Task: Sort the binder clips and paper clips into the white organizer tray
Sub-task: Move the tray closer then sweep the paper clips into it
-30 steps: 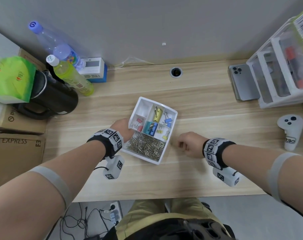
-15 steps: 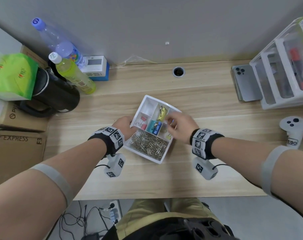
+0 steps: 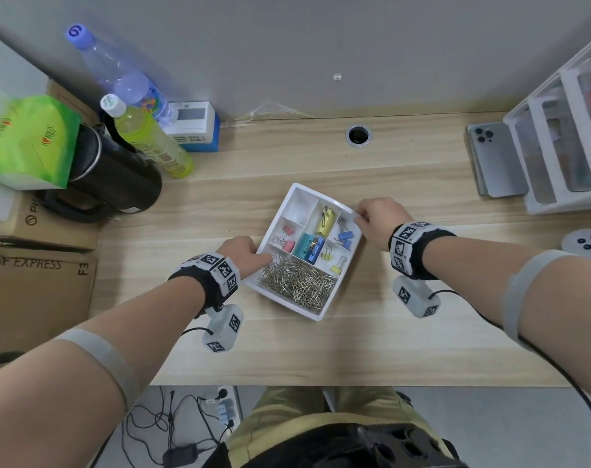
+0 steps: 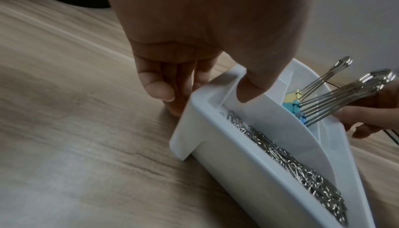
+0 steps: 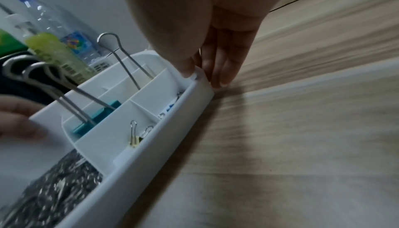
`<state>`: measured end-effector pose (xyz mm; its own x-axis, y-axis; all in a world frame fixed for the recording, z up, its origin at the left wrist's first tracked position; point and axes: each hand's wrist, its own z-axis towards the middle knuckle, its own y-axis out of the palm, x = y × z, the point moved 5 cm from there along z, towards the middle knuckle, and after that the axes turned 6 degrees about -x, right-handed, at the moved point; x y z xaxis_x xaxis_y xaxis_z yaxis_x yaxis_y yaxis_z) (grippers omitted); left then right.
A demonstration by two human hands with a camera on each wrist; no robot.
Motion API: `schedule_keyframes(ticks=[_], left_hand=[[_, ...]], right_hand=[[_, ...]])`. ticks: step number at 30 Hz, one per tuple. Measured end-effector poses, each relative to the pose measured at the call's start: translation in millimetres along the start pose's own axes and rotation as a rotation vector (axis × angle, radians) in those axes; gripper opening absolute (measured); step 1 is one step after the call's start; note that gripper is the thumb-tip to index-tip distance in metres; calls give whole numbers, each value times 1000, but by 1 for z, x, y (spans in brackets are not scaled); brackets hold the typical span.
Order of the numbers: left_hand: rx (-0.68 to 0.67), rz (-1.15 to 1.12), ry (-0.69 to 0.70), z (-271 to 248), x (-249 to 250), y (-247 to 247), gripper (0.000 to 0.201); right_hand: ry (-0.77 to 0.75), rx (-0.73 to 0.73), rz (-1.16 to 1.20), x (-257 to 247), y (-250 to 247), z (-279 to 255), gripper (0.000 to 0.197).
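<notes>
Paper clips: silver heap of paper clips [image 3: 297, 282] fills the long near compartment of the white organizer tray [image 3: 289, 300].
Left hand: left hand [image 3: 243, 253] pinches the tray's left wall, thumb inside over the rim, fingers [image 4: 159, 91] curled down outside.
Binder clips: binder clips [image 3: 309, 246] lie sorted by colour: pink left, teal and blue centre, yellow and blue toward the right.
Right hand: right hand [image 3: 377, 221] pinches the far-right corner, thumb on the rim, fingers [image 5: 224, 68] outside touching the table [image 3: 422, 346].
Key relation: the tray sits between both hands, held at opposite sides, skewed on the table; both hands equally near.
Far compartments: two look empty.
</notes>
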<state>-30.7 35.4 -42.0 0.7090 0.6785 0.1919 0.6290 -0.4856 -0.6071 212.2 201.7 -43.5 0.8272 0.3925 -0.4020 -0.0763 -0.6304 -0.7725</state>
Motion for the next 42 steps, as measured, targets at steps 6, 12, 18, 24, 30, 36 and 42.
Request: schedule_keyframes(ticks=[6,12,18,24,30,36,42], left_hand=[[-17,-94,-6,0,3,-10,47],[-76,-307,-12,10,13,-10,68],[-174,-307,18,15,32,-4,35],[97,-337,-38,31,28,-46,22],[241,-231,-28,62,32,-74,32],[303,-197,-52,86,36,-100,38],[301,-140,-33,104,42,-118,41]], right_hand=[[173,-29,-75,25,-13,-13,20],[269,-54,43,44,-21,-29,12],[262,-81,116,21,-12,-14,31],[262,-78,146,6,-19,23,30],[245,-78,149,-2,-32,62,25],[290,-89,135,-10,-41,86,25],[356,-91,176,-13,-49,101,23]])
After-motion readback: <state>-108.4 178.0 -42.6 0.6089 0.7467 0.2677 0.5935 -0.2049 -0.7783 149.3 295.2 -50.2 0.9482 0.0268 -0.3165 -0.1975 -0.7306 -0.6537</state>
